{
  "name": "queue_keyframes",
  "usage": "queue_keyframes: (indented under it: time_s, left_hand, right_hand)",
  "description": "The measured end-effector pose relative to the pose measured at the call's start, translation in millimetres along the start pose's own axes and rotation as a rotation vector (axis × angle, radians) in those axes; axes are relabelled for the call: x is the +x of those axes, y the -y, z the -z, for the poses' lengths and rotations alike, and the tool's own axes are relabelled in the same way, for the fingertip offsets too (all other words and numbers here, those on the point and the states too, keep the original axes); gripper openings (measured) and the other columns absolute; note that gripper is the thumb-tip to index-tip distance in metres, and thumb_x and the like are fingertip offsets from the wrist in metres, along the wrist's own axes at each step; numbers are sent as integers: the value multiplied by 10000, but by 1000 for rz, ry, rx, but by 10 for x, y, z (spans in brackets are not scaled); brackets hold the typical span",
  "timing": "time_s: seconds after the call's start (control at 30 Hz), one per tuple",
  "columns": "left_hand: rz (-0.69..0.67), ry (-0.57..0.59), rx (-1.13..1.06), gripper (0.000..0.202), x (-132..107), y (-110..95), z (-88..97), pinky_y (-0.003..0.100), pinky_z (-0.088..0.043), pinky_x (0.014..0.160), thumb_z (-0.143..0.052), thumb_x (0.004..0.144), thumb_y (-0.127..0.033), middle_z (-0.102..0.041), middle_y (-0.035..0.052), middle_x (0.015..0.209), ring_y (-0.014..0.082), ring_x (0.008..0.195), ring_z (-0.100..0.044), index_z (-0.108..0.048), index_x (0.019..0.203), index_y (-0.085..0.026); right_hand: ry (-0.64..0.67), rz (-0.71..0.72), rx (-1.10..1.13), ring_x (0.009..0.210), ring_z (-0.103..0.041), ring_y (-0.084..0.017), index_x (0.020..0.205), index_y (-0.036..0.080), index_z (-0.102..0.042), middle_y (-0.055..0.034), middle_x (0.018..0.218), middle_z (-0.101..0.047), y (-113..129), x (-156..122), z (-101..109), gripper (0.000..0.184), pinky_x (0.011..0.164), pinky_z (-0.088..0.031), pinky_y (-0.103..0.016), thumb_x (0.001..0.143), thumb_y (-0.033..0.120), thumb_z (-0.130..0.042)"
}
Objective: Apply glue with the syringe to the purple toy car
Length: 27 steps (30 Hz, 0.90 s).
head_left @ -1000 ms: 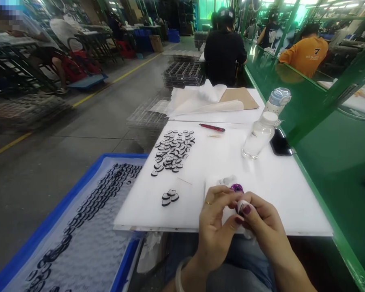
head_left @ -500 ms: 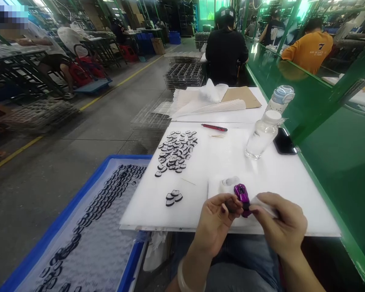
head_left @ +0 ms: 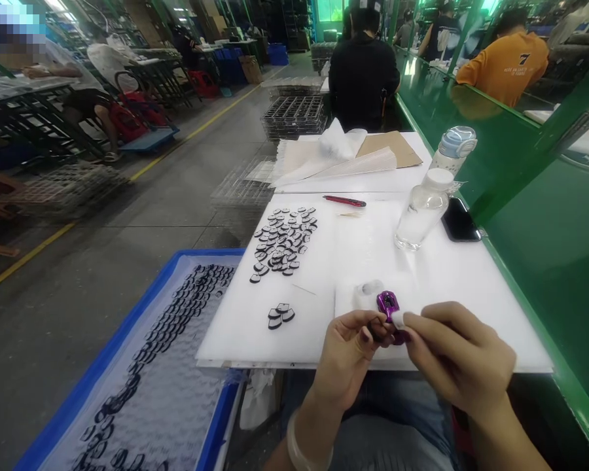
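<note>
My left hand [head_left: 344, 356] pinches a small black-rimmed piece [head_left: 375, 328] between thumb and fingers. A wad of white cloth or tissue [head_left: 398, 319] sits between the thumb and fingertips of my right hand [head_left: 464, 353], close against that piece. Just behind my fingertips is a shiny purple object shaped like a toy car [head_left: 387, 301], partly hidden by them. Beside it on the white board lies a small white round item [head_left: 367, 294]. To the left, several similar black-edged pieces [head_left: 280, 315] form a small group, with a larger spread of pieces [head_left: 285, 241] beyond.
A clear bottle [head_left: 419, 219], a blue-lidded bottle [head_left: 454, 149] and a phone [head_left: 460, 220] stand or lie at right. A red utility knife [head_left: 344, 201] lies farther back. A blue-edged tray [head_left: 214, 418] of pieces is lower left. A person in black [head_left: 364, 78] sits ahead.
My right hand has shifted left and rolled over, bringing the white wad up against the piece in my left hand. The view has tilted slightly downward. My left hand stays nearly in place.
</note>
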State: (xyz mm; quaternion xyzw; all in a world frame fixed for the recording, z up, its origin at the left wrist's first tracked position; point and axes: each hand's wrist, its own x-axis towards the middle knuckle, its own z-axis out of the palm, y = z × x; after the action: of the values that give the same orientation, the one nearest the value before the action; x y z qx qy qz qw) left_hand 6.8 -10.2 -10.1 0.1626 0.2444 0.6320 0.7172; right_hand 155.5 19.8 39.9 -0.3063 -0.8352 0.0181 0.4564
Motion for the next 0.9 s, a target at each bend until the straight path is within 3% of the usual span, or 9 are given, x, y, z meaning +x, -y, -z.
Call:
queue_keyframes:
  time_s: [0.17,0.27,0.4,0.47,0.53,0.63,0.7,0.77,0.9]
  left_hand:
    - [10,-39,57,268,-6,6,-29,148,-541,728,-919,662,-342,-736,38,764,96,735,-675,-804,837,-175]
    - [12,-54,83,283,4,-4,-29,153,-556,721,-923,646,-359,-747,44,783,101,729,-683,-808,840,-187]
    - [-46,32,216,274,-26,-30,6,170,-573,715,-900,680,-388,-761,47,797,113,729,-690,-812,881,-222]
    - [-152,82,425,217,-66,-50,26,172,-569,676,-873,731,-341,-761,36,795,118,723,-688,-808,913,-241]
    - [-347,98,762,182,-100,-64,37,193,-569,696,-834,780,-230,-758,30,833,129,758,-689,-793,957,-241]
    - [-693,57,1292,234,-99,-46,37,243,-565,773,-763,821,-103,-731,44,903,147,832,-677,-752,1035,-196]
    - [-839,54,1489,223,-65,-8,30,267,-565,768,-736,841,-95,-708,54,910,159,842,-661,-723,1052,-167]
    - [-893,77,1583,203,-25,33,23,283,-567,749,-715,863,-111,-693,58,908,169,844,-643,-700,1060,-158]
    - [-859,76,1692,193,19,69,16,310,-567,737,-685,886,-133,-660,63,910,187,844,-620,-692,1077,-157]
  right_hand:
    - [29,32,81,568,-525,-85,1006,142,-660,-49,832,-583,25,-51,-126,131,488,-460,-221,913,109,-574]
    - [86,71,60,564,-532,-95,973,150,-660,-39,786,-594,6,-105,-11,119,492,-454,-234,893,106,-585]
    - [41,-146,6,599,-599,-92,957,184,-670,-32,815,-666,-115,-184,188,117,511,-467,-204,891,97,-626]
    - [21,-296,11,631,-627,-104,937,189,-677,-25,805,-686,-177,-252,192,83,534,-478,-205,890,123,-656]
    - [47,-404,57,645,-635,-119,904,190,-683,-16,771,-682,-214,-335,133,26,550,-483,-218,892,168,-675]
    - [89,-510,121,619,-617,-119,888,190,-695,-9,745,-671,-228,-438,13,43,541,-475,-225,904,215,-665]
    - [110,-546,121,611,-616,-122,879,189,-700,-11,740,-672,-225,-462,-40,72,539,-476,-228,910,233,-653]
    - [132,-552,110,608,-621,-125,872,187,-705,-13,737,-676,-225,-453,-62,88,533,-479,-227,910,234,-643]
    - [178,-549,116,611,-628,-126,875,175,-710,-16,740,-675,-229,-412,-61,89,524,-479,-223,903,216,-636]
